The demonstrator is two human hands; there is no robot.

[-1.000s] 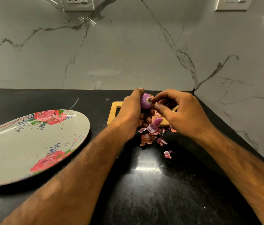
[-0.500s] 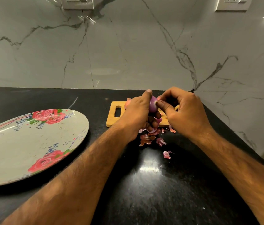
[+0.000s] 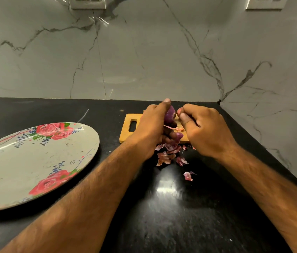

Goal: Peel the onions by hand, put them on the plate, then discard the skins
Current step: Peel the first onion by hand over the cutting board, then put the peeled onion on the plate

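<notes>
My left hand [image 3: 151, 128] grips a small purple onion [image 3: 170, 116] above the wooden cutting board [image 3: 126, 127], its fingers curled round the bulb. My right hand [image 3: 201, 128] is against the onion's right side, with thumb and forefinger pinching at its skin. A strip of purple skin [image 3: 173, 142] hangs below the hands. Several torn skin pieces [image 3: 165, 157] lie on the black counter just in front of the board. The flowered plate [image 3: 34, 161] lies at the left with nothing on it.
The black counter [image 3: 162, 216] runs back to a marble wall, and a second wall closes the right side in a corner. Another skin scrap [image 3: 188, 176] lies nearer to me. Wall sockets [image 3: 88, 2] sit high on the back wall.
Both hands have stayed over the board and turned the onion. My right fingers have closed in tighter on its right side, and less of the bulb shows.
</notes>
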